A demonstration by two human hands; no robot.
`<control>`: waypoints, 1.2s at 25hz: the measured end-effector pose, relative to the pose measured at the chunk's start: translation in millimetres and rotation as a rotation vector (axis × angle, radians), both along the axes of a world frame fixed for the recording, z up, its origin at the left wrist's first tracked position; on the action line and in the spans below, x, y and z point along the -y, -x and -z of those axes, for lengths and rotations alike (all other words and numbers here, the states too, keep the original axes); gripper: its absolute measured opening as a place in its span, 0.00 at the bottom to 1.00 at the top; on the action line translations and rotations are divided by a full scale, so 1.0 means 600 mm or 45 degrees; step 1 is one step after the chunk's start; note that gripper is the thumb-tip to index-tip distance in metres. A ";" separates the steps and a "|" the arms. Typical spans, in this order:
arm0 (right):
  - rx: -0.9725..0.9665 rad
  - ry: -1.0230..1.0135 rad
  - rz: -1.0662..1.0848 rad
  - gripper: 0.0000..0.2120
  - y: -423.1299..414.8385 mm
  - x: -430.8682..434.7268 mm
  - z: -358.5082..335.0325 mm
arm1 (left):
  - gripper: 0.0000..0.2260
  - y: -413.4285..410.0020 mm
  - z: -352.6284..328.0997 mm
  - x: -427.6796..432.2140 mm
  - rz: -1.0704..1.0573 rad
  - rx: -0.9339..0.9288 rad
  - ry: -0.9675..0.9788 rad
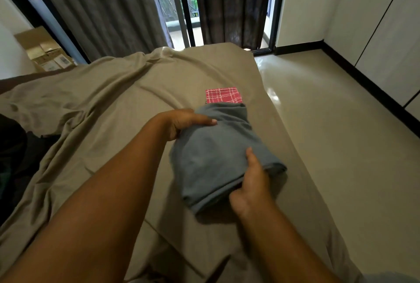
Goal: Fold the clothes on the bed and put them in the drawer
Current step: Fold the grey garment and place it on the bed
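Note:
A folded grey-blue garment (218, 157) is lifted slightly above the bed (127, 110), near its right edge. My left hand (184, 122) grips its far left side, thumb on top and fingers underneath. At the near right corner, my right hand (252, 182) holds it the same way, thumb over the fold. Just beyond the grey garment, a folded red checked cloth (223, 96) lies flat on the sheet, partly hidden by it.
The bed's beige sheet is rumpled on the left. Dark clothing (16, 153) lies at the left edge. Glossy floor (329, 128) runs along the right, with white wardrobe doors (386, 44) beyond. Cardboard boxes (45, 51) stand at the back left by the curtains.

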State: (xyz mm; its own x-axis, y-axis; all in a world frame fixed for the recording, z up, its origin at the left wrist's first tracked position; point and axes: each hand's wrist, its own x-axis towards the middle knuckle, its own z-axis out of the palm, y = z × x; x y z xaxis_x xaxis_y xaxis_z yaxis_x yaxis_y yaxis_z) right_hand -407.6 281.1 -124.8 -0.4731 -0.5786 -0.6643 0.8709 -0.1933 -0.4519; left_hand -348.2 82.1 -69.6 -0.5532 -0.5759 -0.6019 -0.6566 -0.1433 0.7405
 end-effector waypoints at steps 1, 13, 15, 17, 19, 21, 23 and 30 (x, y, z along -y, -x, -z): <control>-0.123 0.026 -0.037 0.18 0.024 0.014 -0.029 | 0.28 -0.007 -0.028 0.000 -0.076 -0.151 0.050; -0.921 -0.409 -0.593 0.13 0.088 -0.056 0.003 | 0.30 -0.144 0.071 -0.201 -0.893 -0.507 -0.141; -0.821 -0.650 -0.701 0.17 0.064 -0.095 0.052 | 0.29 -0.152 0.121 -0.246 -1.098 -0.340 -0.128; -0.786 -0.686 -0.734 0.16 0.058 -0.115 0.065 | 0.27 -0.163 0.140 -0.266 -1.123 -0.328 -0.049; -0.743 -0.631 -0.727 0.19 0.057 -0.120 0.053 | 0.26 -0.175 0.136 -0.270 -1.069 -0.305 0.021; -0.715 -0.636 -0.722 0.26 0.059 -0.115 0.045 | 0.23 -0.179 0.128 -0.271 -1.055 -0.298 0.037; -0.712 -0.684 -0.756 0.24 0.060 -0.109 0.052 | 0.23 -0.181 0.125 -0.273 -1.044 -0.283 0.047; -1.193 -0.895 -0.946 0.29 0.061 -0.088 0.056 | 0.41 -0.166 0.112 -0.258 -0.946 -0.230 -0.004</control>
State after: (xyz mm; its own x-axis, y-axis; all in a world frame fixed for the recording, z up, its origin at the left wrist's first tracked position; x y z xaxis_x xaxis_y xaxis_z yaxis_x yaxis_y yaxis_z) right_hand -444.4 333.8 -158.6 -0.6316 -0.5685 -0.5271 -0.0111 0.6865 -0.7271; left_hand -248.9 236.9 -136.7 -0.1113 -0.8336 -0.5410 -0.2554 -0.5021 0.8262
